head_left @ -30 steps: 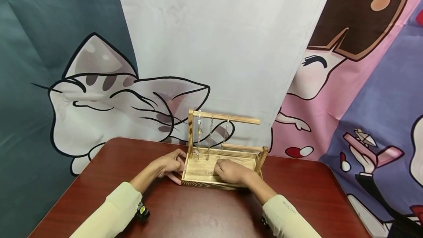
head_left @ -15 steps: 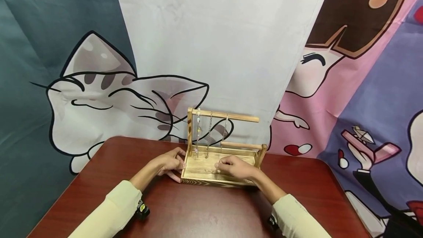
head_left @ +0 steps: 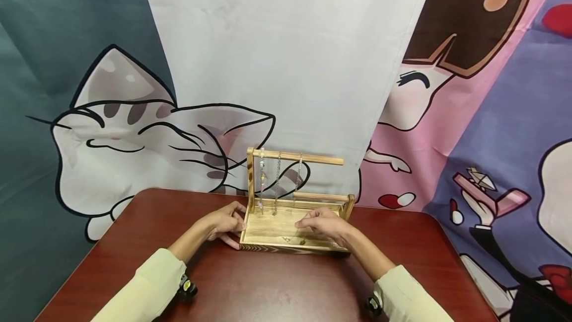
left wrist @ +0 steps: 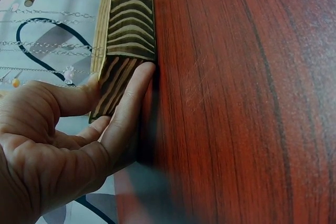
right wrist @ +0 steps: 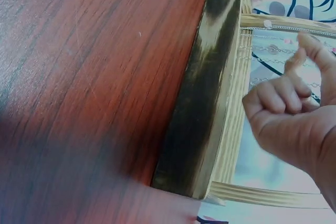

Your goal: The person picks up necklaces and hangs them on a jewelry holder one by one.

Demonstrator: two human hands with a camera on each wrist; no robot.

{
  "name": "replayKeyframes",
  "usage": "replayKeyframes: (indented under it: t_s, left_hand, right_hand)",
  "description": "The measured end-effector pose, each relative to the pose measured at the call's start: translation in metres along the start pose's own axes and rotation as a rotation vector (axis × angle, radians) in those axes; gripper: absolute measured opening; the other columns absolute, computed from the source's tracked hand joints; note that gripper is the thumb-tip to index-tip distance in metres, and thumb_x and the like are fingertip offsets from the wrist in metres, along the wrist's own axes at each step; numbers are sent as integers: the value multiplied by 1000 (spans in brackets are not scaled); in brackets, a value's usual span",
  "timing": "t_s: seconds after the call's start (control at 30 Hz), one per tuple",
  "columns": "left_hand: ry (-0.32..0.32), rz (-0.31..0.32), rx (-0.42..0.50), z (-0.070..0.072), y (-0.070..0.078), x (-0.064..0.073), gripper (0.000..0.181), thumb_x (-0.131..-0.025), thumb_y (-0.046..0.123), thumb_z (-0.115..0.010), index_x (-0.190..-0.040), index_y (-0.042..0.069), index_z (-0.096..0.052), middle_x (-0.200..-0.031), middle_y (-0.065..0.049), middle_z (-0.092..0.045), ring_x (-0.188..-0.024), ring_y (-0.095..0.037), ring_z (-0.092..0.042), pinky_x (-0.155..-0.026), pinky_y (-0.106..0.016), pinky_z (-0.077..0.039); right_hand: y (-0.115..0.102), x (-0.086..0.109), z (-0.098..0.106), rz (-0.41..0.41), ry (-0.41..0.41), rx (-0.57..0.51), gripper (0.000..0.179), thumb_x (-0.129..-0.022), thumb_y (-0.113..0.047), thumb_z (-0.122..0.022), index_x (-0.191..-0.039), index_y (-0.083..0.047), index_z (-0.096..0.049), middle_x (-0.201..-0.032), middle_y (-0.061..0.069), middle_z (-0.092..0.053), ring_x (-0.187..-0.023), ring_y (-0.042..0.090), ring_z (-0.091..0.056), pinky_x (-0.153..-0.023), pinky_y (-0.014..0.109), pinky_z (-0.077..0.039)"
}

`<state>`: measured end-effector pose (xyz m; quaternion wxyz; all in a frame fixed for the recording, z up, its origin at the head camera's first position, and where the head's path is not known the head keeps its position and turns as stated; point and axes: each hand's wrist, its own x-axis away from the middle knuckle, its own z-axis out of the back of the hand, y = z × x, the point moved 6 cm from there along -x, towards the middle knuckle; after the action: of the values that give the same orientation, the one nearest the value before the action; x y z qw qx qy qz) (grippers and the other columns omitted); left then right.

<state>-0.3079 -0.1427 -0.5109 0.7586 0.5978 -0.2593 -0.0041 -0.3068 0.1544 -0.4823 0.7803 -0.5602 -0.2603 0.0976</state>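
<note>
A wooden jewelry stand [head_left: 268,248] has a shallow tray base, a tall upper bar and a shorter lower bar. My left hand [head_left: 223,221] holds the tray's left end; in the left wrist view, the thumb lies at its rim and a finger along its outer side. Several necklaces [head_left: 277,183] hang from the upper bar. Small jewelry pieces [head_left: 303,242] lie near the tray's front edge, too small to make out. Over the tray's right part is my right hand [head_left: 325,225], fingers curled, thumb and index tips close together. I see nothing between those tips.
The stand rests on a reddish-brown table [head_left: 286,287]. Behind it hangs a cloth backdrop [head_left: 286,63] printed with a cartoon cat and figure. The stand's upper bar [head_left: 313,159] and lower bar [head_left: 321,197] stretch above the tray's back.
My right hand has moved right and slightly up from the tray's front part, uncovering the small jewelry pieces there. My left hand stays at the tray's left end. The head view has shifted slightly.
</note>
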Motion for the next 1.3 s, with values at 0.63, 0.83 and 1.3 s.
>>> replayKeyframes:
  t_s: [0.63,0.83,1.3]
  left_hand:
    - [1,5,-4,0,-3,1,57,-102,-10,-64,-153,-3,-38,-116,-22,-58,-91,-33,-69,-69,-53,-76]
    - [7,1,-3,1,-2,3,59,-99,-11,-65,-152,-3,-39,-115,-21,-58,-90,-33,-68,-70,-54,-76]
    - [-3,7,4,1,-2,-1,60,-98,-12,-64,-152,-3,-39,-115,-21,-59,-89,-33,-70,-69,-53,-76]
  right_hand:
    - [-7,14,11,43,115,-134,20,-101,-21,-83,-114,-6,-85,-68,-13,-48,-55,4,-30,-50,19,-26]
    - [-17,19,13,109,158,-220,30,-104,-17,-80,-129,-1,-82,-73,-11,-55,-53,4,-31,-50,19,-27]
    - [-48,40,33,260,332,-193,33,-104,-16,-80,-133,0,-80,-77,-12,-67,-51,2,-33,-49,17,-25]
